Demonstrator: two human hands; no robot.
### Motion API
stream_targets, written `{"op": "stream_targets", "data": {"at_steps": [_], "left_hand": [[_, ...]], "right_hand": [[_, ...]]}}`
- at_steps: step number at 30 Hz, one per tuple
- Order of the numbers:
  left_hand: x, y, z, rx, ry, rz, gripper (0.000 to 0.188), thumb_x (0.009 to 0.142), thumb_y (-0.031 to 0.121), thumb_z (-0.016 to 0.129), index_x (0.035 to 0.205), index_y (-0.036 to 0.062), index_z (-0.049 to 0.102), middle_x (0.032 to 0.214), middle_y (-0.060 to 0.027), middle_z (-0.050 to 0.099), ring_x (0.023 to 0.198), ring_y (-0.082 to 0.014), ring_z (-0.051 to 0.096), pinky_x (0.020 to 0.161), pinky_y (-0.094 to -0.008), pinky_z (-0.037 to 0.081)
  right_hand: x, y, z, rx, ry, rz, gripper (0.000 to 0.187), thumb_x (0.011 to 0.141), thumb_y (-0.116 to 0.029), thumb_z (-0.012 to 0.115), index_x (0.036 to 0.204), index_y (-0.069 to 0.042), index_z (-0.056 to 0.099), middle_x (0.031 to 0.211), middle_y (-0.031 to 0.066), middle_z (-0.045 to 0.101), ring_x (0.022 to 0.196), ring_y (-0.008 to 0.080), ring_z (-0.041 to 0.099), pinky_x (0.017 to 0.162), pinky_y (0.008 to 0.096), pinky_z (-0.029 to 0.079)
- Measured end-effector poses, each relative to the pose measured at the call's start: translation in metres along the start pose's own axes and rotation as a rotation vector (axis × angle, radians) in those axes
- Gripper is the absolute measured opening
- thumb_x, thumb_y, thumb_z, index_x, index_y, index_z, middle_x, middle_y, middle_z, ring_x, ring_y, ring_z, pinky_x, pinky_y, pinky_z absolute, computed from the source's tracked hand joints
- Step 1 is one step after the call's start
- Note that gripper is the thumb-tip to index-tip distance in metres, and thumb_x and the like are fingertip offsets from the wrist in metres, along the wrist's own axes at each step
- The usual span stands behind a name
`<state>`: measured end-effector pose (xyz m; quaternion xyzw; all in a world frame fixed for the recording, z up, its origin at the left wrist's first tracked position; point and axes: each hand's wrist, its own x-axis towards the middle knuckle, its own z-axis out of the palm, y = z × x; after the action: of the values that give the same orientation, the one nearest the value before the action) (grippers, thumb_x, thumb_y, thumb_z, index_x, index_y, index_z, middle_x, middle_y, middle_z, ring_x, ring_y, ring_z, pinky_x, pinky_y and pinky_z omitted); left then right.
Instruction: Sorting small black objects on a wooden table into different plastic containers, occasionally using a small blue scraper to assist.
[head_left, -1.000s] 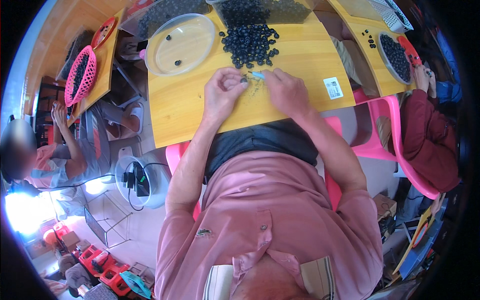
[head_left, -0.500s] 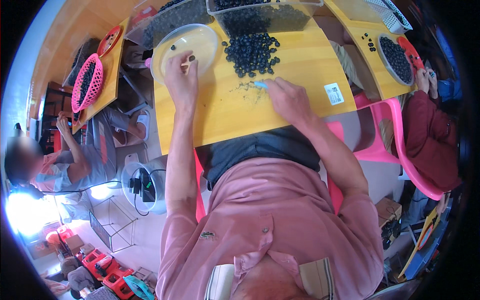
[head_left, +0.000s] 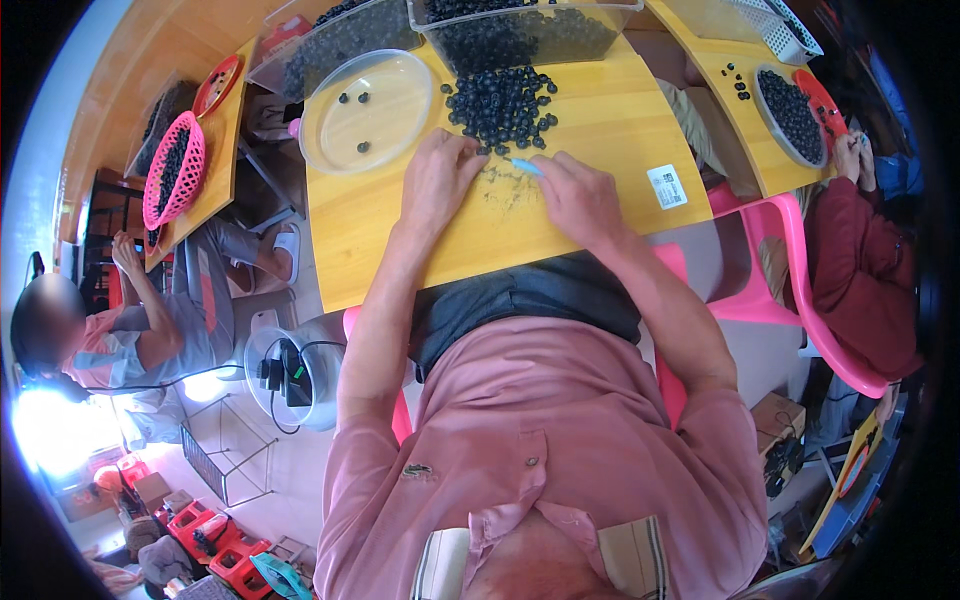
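Note:
A heap of small, dark, round bead-like pieces (head_left: 500, 105) lies on the yellow wooden table (head_left: 420, 250). My left hand (head_left: 437, 180) is at the heap's near edge, thumb and fingers pinched together; whatever is between them is too small to make out. In my right hand (head_left: 582, 200) is a slim light blue tool (head_left: 524, 167), its tip pointing left toward the left fingertips. Dark crumbs (head_left: 508, 188) are scattered below the tool. To the left, a round clear plastic tray (head_left: 320, 150) holds three of the dark pieces, spaced apart.
Clear bins of dark pieces (head_left: 530, 40) stand along the table's far edge. A white label (head_left: 667, 187) lies at the right. Other people sit at side tables, near a pink basket (head_left: 160, 190) on the left and a bowl (head_left: 790, 115) on the right.
My left hand has moved right, from above the round tray to the heap's edge. More dark pieces now show in the tray. My right hand has hardly moved.

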<state>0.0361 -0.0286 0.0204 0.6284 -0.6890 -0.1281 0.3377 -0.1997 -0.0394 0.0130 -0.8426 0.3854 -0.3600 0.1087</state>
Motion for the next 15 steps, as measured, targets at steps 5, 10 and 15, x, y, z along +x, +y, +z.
{"op": "stream_targets", "data": {"at_steps": [5, 10, 15], "left_hand": [[0.002, -0.001, 0.002, 0.081, 0.022, 0.026, 0.026, 0.087, 0.020, 0.085, 0.105, 0.0025, 0.079, 0.093, -0.0137, 0.068, 0.083, -0.0281, 0.070, 0.075, -0.0394, 0.056], [-0.005, 0.008, -0.001, -0.078, 0.083, -0.098, 0.028, 0.086, 0.018, 0.085, 0.107, 0.0007, 0.078, 0.092, -0.0142, 0.074, 0.082, -0.0249, 0.072, 0.076, -0.0351, 0.057], [-0.019, 0.017, -0.005, -0.260, 0.098, -0.238, 0.031, 0.086, 0.015, 0.085, 0.110, -0.0016, 0.078, 0.089, -0.0144, 0.078, 0.079, -0.0202, 0.074, 0.075, -0.0308, 0.058]], "right_hand": [[0.001, 0.000, 0.001, -0.038, 0.027, -0.046, 0.014, 0.096, -0.012, 0.067, 0.109, -0.008, 0.072, 0.085, 0.0090, 0.066, 0.077, 0.0310, 0.071, 0.065, 0.0453, 0.057], [0.001, 0.000, 0.000, -0.035, 0.008, -0.046, 0.016, 0.096, -0.012, 0.067, 0.110, -0.008, 0.072, 0.086, 0.0092, 0.067, 0.078, 0.0311, 0.072, 0.066, 0.0456, 0.058], [0.001, -0.001, -0.001, -0.045, -0.025, -0.028, 0.018, 0.097, -0.012, 0.065, 0.113, -0.008, 0.071, 0.087, 0.0091, 0.067, 0.077, 0.0326, 0.072, 0.064, 0.0463, 0.057]]}}
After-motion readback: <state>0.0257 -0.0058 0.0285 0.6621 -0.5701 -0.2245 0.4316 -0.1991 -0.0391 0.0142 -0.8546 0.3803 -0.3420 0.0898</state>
